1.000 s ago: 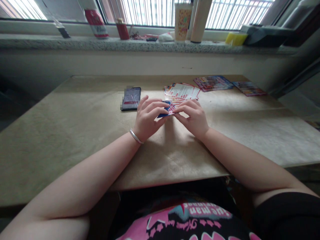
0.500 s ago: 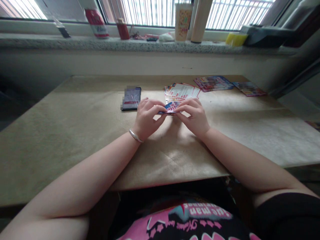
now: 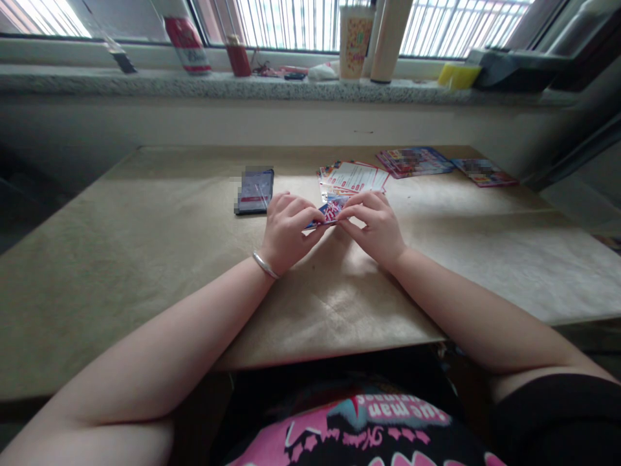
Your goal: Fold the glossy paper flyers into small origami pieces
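A small blue card pack [image 3: 334, 208] with pink and white print is held between my two hands above the table. My left hand [image 3: 292, 226], with a silver bangle at the wrist, pinches its left end between thumb and fingers. At the other end, the thumb and fingertips of my right hand [image 3: 374, 226] are closed on it. Just behind lies a fanned pile of cards [image 3: 358, 176], white with red borders, partly hidden by my fingers and the pack. Whether the pack is torn cannot be made out.
A phone [image 3: 257, 191] lies left of the cards. Two stacks of colourful packs, a larger one [image 3: 416, 162] and a smaller one [image 3: 485, 172], rest at the table's back right. A can [image 3: 187, 45], a patterned cup [image 3: 356, 44] and other items line the windowsill [image 3: 272, 89].
The pack has tilted, its left end now lower, and more of its printed face shows. My left hand has shifted slightly right and down. Everything else stays in place.
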The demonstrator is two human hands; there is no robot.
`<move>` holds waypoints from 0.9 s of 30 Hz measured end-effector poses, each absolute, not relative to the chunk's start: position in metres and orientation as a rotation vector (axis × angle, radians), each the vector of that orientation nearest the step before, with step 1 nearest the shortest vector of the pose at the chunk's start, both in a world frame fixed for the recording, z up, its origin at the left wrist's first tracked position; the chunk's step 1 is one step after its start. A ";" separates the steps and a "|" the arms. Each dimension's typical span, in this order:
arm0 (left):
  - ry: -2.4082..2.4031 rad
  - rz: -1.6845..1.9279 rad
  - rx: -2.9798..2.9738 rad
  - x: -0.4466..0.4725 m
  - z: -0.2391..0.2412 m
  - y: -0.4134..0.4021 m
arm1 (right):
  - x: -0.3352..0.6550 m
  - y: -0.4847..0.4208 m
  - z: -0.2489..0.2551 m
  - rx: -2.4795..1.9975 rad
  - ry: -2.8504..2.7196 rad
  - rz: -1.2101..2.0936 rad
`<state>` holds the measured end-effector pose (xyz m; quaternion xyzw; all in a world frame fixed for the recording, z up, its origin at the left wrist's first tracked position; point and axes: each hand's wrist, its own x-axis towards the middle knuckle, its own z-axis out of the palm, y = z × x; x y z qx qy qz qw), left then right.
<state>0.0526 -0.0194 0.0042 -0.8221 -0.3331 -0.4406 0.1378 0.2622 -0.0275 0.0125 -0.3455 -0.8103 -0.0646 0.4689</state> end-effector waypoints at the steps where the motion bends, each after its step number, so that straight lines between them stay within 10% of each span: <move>1: -0.956 -1.271 -2.378 0.053 0.004 -0.019 | 0.262 -0.028 0.012 -0.843 -1.988 -0.159; 27: -0.976 -1.439 -2.447 0.051 0.001 -0.019 | 0.264 -0.026 0.009 -1.005 -1.929 -0.050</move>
